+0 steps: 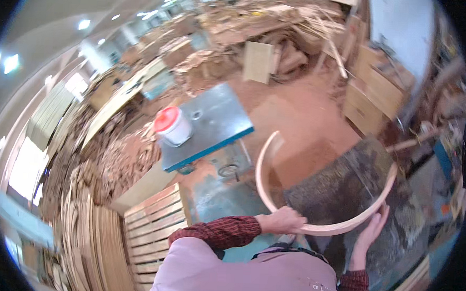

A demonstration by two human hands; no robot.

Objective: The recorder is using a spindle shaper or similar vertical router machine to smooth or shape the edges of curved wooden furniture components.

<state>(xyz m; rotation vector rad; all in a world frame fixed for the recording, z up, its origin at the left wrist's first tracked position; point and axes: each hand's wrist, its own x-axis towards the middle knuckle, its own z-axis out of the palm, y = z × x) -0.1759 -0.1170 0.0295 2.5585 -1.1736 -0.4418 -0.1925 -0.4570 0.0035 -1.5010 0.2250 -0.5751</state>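
One head-worn fisheye view looks steeply down from above the person's chest, close over the left hand and right hand; beyond the fingers, the workshop floor curves away toward the rim.
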